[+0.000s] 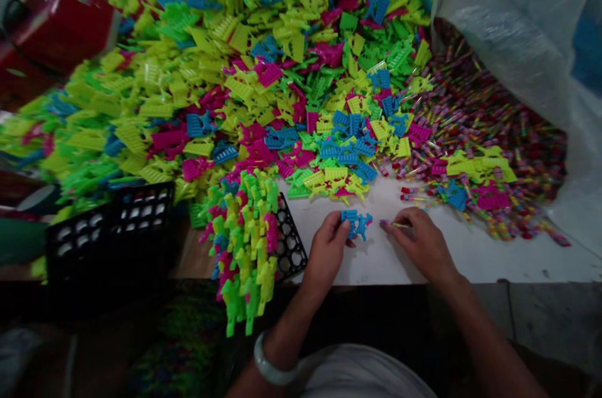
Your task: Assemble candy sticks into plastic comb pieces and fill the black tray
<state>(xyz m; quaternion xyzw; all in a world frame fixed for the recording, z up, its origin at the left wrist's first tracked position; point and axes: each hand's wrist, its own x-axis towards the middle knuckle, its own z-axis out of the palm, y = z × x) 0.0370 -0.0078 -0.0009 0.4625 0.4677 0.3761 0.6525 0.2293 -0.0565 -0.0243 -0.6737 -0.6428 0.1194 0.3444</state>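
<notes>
1. Over the table (371, 267), the left hand (327, 251) pinches a blue toy (360, 225) between thumb and fingers.
2. Just right, the right hand (426, 244) grips a thin stick (394, 224) in its fingertips, apart from the toy.
3. Left of the hands, upright toys (247, 229) crowd a black tray (294, 229).
4. Far, a toy heap (226, 91); far right, a stick heap (489, 109).

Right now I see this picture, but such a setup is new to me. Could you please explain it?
No machine here: these are a person's two bare hands, seen by a head-worn camera looking forward and down. The left hand holds a blue plastic piece; the right hand holds a thin stick. Beneath is a white surface. Ahead lies a heap of colourful pieces, with a pile of thin sticks at its right. Left of the hands, a cluster of pieces stands at a black tray.
</notes>
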